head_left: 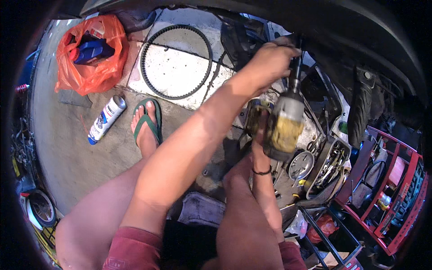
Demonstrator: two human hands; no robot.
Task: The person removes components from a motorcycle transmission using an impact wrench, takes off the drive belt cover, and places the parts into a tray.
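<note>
The drill (pixel 287 128) is gripped under a panel (pixel 360 40) by the right hand (pixel 261 135); the left hand (pixel 275 58) is half-curled at its bit (pixel 295 72), hold unclear. Tools (pixel 330 164) are held in an oblong tray (pixel 334 184), a bottle (pixel 93 51) in a crinkled bag (pixel 112 33).

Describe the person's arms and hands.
The left hand is bare; the right hand is partly hidden. Both arms have short maroon sleeves, the left with a small pale print. A dark bracelet circles the right wrist.

Your drill's (pixel 288 128) right of the belt (pixel 143 65), bag's (pixel 105 74) left of it. Spray can's (pixel 107 119) left of your sandal (pixel 158 116).
</note>
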